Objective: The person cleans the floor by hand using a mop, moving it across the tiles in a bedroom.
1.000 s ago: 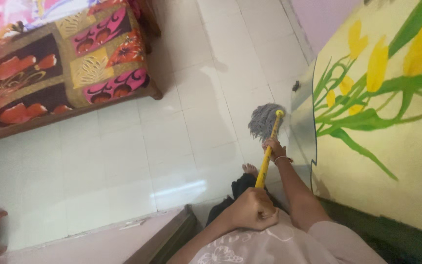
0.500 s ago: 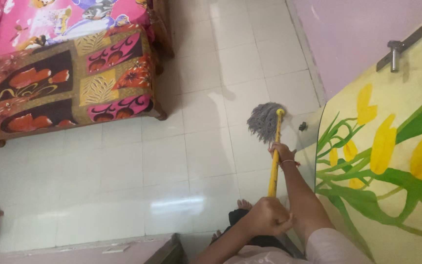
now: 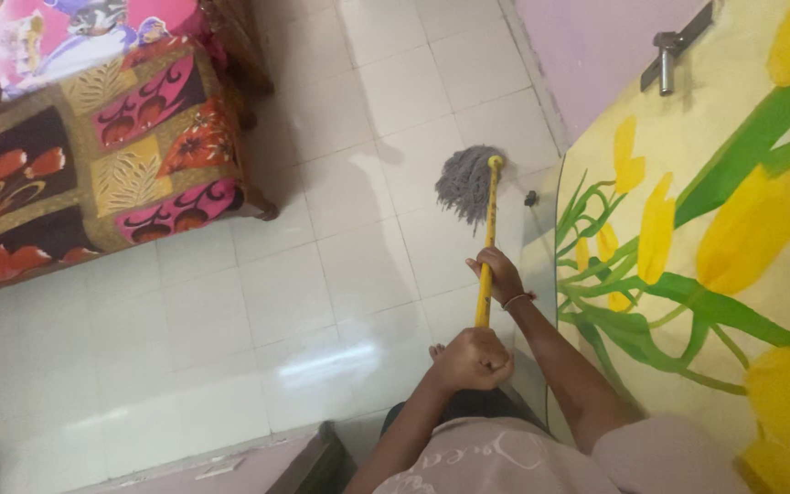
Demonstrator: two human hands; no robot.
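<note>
I hold a mop with a yellow handle point(image 3: 487, 229) in both hands. My left hand point(image 3: 474, 359) is closed around the handle's top end, close to my body. My right hand point(image 3: 497, 274) grips the handle further down, with a thin bracelet on that wrist. The grey string mop head point(image 3: 464, 183) rests on the white tiled floor point(image 3: 230, 311), near the edge of a yellow door point(image 3: 688, 210) painted with tulips. My bare foot point(image 3: 436, 349) shows just left of my left hand.
A bed point(image 3: 93, 146) with a patterned red, pink and brown cover stands at the upper left. A metal latch point(image 3: 667, 53) sits on the door by the lilac wall. A small dark floor stopper point(image 3: 530, 197) lies beside the mop head. A wooden frame edge point(image 3: 317, 457) runs along the bottom.
The view has swung, so the bed and door sit differently in frame. The mop head lies a little further out along the door's edge. Both hands keep their grip.
</note>
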